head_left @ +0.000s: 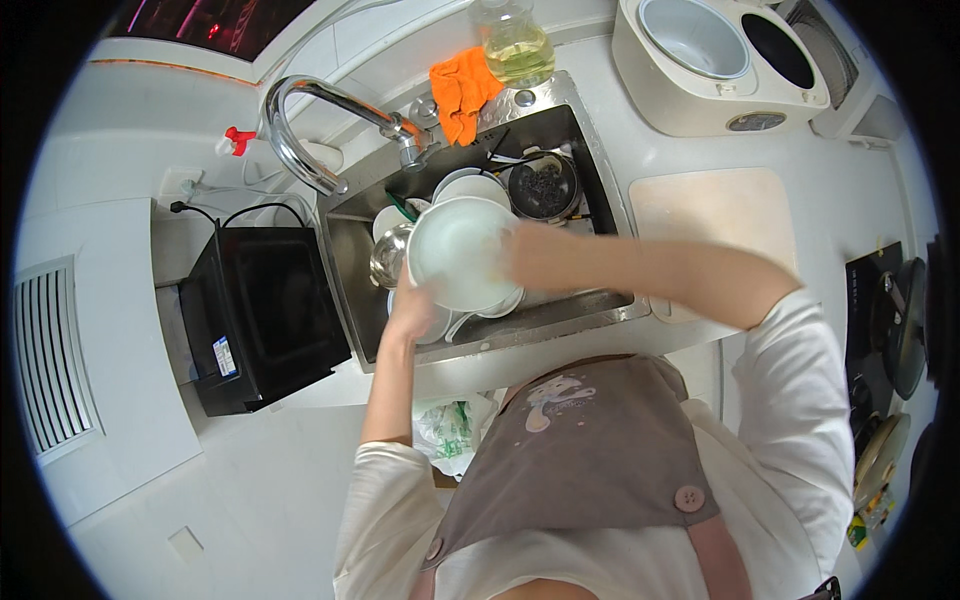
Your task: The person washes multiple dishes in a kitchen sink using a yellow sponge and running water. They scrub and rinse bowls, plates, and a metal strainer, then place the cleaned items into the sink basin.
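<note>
In the head view my left hand (412, 304) grips the left rim of a large white bowl (461, 244) above the sink. Blurred by motion, my right hand (536, 255) is at the bowl's right inner side; whether it holds anything cannot be made out. Beneath and around the bowl, the stainless steel sink (352, 247) holds stacked white dishes (472, 187), a shiny metal bowl (388, 256) and a dark pan (544, 187) with dark bits in it. A chrome faucet (289, 142) arches over the sink's back left corner.
An orange cloth (461, 86) and a clear bottle of yellowish liquid (519, 56) stand behind the sink. A white rice cooker (675, 97) with its lid up and a pale cutting board (712, 210) lie to the right. A black appliance (277, 307) is at the left.
</note>
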Motion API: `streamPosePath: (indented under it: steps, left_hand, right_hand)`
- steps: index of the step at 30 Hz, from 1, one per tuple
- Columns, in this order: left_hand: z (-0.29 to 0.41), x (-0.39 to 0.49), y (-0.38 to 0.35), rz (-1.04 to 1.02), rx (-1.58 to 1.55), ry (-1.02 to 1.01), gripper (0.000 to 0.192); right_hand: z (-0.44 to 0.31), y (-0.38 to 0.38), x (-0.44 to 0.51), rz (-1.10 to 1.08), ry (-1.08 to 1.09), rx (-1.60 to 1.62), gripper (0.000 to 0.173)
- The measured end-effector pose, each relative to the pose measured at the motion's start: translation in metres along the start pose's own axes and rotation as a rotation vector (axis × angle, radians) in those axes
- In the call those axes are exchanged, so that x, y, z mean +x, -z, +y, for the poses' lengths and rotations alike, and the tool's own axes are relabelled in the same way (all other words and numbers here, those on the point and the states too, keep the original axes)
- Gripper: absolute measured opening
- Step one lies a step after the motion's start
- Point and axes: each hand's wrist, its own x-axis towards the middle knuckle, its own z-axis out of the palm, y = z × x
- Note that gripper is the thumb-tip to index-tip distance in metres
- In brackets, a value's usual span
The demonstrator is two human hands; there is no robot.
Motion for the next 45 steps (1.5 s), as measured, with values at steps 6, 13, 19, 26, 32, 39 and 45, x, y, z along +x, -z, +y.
streamPosePath:
  steps: [6,13,19,26,32,39,45]
  left_hand:
    - [0.028,0.013,0.0,-0.164,0.495,-0.078,0.073]
    - [-0.014,0.037,-0.02,0.067,-0.164,0.136,0.06]
    - [0.008,0.031,-0.033,-0.06,-0.396,0.315,0.067]
    - [-0.072,0.059,-0.008,-0.442,-0.894,0.187,0.068]
    - [-0.089,0.043,-0.003,-0.39,-1.026,-0.092,0.09]
    - [-0.092,0.036,-0.028,-0.266,-0.696,0.232,0.067]
    - [-0.136,0.045,-0.046,-0.273,-0.507,0.336,0.044]
  right_hand:
    - [0.049,-0.03,0.034,0.624,-0.028,-0.648,0.057]
    - [-0.041,-0.042,0.025,0.405,-0.348,0.347,0.027]
    - [-0.03,-0.01,0.014,0.385,-0.323,0.517,0.023]
    - [-0.013,0.061,-0.006,0.784,-0.306,0.989,0.024]
    - [0.017,-0.006,-0.012,0.727,-0.48,2.113,0.039]
    - [0.026,-0.124,0.013,0.826,-1.019,2.711,0.03]
    - [0.004,-0.217,0.025,0.971,-1.454,2.157,0.021]
